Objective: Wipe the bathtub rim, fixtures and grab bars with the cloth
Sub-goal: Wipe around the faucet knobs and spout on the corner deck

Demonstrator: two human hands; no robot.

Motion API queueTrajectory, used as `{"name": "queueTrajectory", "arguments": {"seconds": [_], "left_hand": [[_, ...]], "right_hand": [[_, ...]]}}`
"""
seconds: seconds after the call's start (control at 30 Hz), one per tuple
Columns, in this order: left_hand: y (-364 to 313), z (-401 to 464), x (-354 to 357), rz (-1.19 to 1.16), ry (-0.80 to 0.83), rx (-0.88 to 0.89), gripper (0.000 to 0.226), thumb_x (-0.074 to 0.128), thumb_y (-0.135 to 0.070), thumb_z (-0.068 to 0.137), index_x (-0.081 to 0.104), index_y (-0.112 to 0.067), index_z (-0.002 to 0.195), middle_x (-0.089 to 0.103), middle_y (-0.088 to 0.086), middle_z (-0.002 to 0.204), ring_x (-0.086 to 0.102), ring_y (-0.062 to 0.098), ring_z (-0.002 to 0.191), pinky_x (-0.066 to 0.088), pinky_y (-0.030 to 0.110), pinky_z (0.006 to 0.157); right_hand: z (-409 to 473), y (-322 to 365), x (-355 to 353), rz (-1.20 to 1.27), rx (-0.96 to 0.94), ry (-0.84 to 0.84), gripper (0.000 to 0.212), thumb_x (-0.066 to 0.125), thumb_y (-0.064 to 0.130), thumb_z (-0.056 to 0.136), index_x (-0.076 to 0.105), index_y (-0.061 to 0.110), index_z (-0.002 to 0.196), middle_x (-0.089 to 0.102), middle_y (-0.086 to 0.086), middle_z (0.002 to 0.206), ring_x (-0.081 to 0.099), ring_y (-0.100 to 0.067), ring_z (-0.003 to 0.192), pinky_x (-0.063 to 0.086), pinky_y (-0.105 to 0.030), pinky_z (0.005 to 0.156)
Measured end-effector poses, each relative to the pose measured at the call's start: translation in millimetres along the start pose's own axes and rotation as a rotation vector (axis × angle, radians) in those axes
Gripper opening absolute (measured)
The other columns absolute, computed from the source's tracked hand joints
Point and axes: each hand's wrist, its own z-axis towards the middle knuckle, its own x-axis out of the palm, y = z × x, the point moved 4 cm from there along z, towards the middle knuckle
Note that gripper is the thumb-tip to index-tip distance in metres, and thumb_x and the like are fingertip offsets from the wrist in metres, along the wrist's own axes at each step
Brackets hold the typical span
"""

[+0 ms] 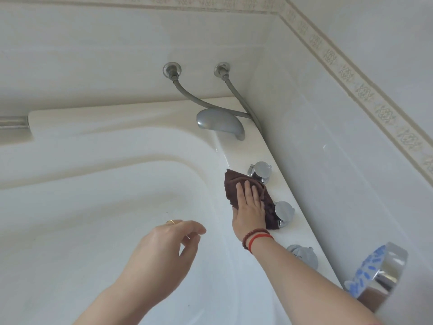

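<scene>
At centre right of the frame, our right hand [248, 207] lay flat, fingers straight, pressing a dark brown cloth [233, 181] onto the bathtub rim [302, 233] between two chrome knobs [261, 171]. Our left hand [164, 252] hovered at lower centre over the tub, fingers loosely curled, holding nothing.

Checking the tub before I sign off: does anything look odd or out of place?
The chrome fixture at the near right end of the rim carries a blue-printed film wrap, as if never unpacked. A few small dark specks lie on the tub's inner slope. Nothing looks spilled or broken.
</scene>
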Motion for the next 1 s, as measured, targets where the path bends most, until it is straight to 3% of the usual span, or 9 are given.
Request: {"name": "queueTrajectory", "arguments": {"seconds": [0.13, 0.37, 0.77, 0.93, 1.0], "left_hand": [[-5, 8, 7, -0.017, 0.004, 0.014, 0.022, 0.047, -0.027, 0.092, 0.063, -0.038, 0.102, 0.053, -0.029, 0.084, 0.039, -0.028, 0.093, 0.039, 0.003, 0.069], [-12, 10, 15, -0.031, 0.024, 0.025, 0.023, 0.046, -0.027, 0.092, 0.063, -0.037, 0.103, 0.057, -0.025, 0.09, 0.042, -0.018, 0.094, 0.042, 0.01, 0.077], [-13, -10, 13, -0.002, 0.027, 0.024, 0.022, 0.047, -0.027, 0.092, 0.063, -0.038, 0.102, 0.055, -0.028, 0.088, 0.036, -0.023, 0.099, 0.04, 0.006, 0.072], [-14, -16, 11, 0.013, 0.029, 0.018, 0.022, 0.046, -0.027, 0.093, 0.063, -0.038, 0.102, 0.054, -0.029, 0.087, 0.035, -0.026, 0.098, 0.039, 0.004, 0.07], [-16, -17, 9, 0.012, 0.025, 0.02, 0.022, 0.047, -0.026, 0.093, 0.063, -0.037, 0.102, 0.056, -0.027, 0.089, 0.034, -0.023, 0.1, 0.04, 0.006, 0.072]], "right_hand": [[2, -3, 0, -0.009, 0.003, 0.01, 0.062, 0.035, 0.022, 0.097, 0.001, 0.021, 0.15, -0.007, 0.0, 0.158, -0.006, -0.019, 0.146, 0.006, -0.037, 0.116], [1, -2, 0, 0.007, 0.014, 0.039, 0.064, 0.036, 0.022, 0.097, -0.001, 0.023, 0.149, -0.01, 0.0, 0.158, -0.008, -0.019, 0.146, 0.005, -0.038, 0.117], [-1, 1, -5, 0.003, -0.013, 0.042, 0.064, 0.036, 0.02, 0.097, -0.001, 0.02, 0.149, -0.009, -0.001, 0.158, -0.007, -0.02, 0.146, 0.005, -0.037, 0.116], [-22, -3, 0, 0.058, 0.002, -0.01, 0.06, 0.036, 0.009, 0.095, 0.011, 0.015, 0.149, 0.0, -0.004, 0.158, 0.0, -0.022, 0.146, 0.008, -0.035, 0.117], [-44, -5, 4, 0.087, -0.016, -0.073, 0.061, 0.047, -0.001, 0.084, 0.034, 0.009, 0.143, 0.025, -0.011, 0.153, 0.024, -0.031, 0.142, 0.029, -0.042, 0.11]]}}
